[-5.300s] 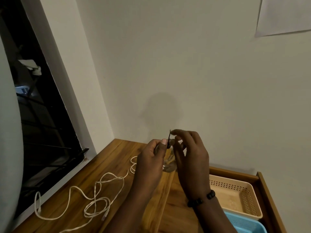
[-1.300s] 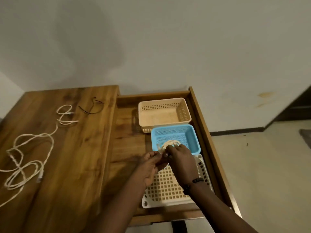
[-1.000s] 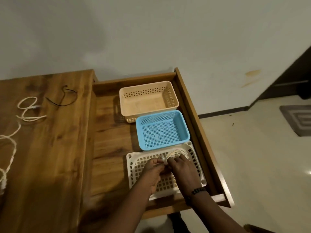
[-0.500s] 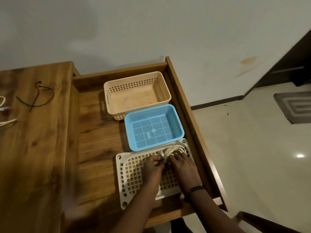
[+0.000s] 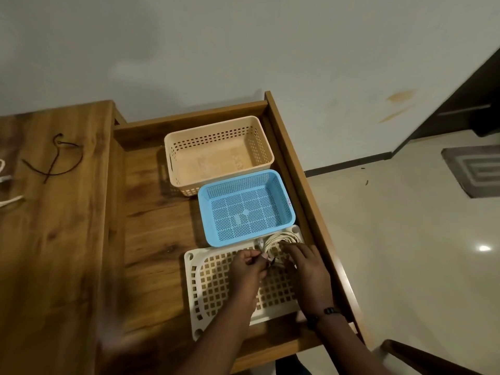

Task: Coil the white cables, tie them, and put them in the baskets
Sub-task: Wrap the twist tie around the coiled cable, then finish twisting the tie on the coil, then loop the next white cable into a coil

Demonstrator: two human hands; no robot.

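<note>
A coiled white cable sits in the far right corner of the white lattice basket. A black tie is wrapped on the coil's near side. My left hand pinches the coil at the tie. My right hand holds the coil's near right side with curled fingers that hide part of it. Behind stand an empty blue basket and an empty beige basket. An uncoiled white cable shows at the left edge of the table.
All three baskets sit in a row inside an open wooden drawer with raised sides. A loose black tie lies on the wooden tabletop to the left. Pale floor and a mat lie to the right.
My hands carried the tied coil from over the blue basket down into the white basket's far right corner. The view swung right, leaving most of the loose cable out of sight.
</note>
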